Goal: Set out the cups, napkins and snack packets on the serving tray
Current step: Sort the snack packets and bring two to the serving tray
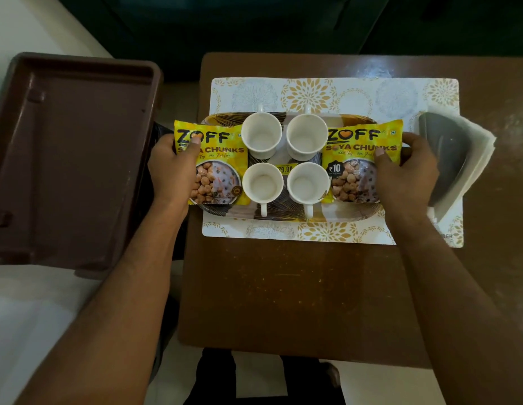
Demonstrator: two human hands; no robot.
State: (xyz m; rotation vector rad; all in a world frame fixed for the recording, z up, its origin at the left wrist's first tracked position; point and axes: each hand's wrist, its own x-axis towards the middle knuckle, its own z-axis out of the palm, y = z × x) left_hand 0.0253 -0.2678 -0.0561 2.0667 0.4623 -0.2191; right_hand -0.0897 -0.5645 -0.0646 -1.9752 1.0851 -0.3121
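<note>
A patterned serving tray (pixel 286 216) lies on a floral placemat (pixel 313 92). Several white cups (pixel 261 135) stand upright in a square at its middle, handles pointing outward. A yellow soya chunks packet (pixel 219 159) lies on the tray's left end, with my left hand (pixel 174 168) gripping its left edge, thumb on top. A second yellow packet (pixel 353 159) lies on the right end, and my right hand (pixel 406 171) holds its right side. A stack of white napkins (pixel 476 144) sits off the tray at the right, under a grey holder (pixel 441 159).
The brown wooden table (pixel 283 287) carries the placemat. An open dark brown plastic crate (pixel 64 147) sits to the left on a white surface. My legs and a foot show below the table's near edge.
</note>
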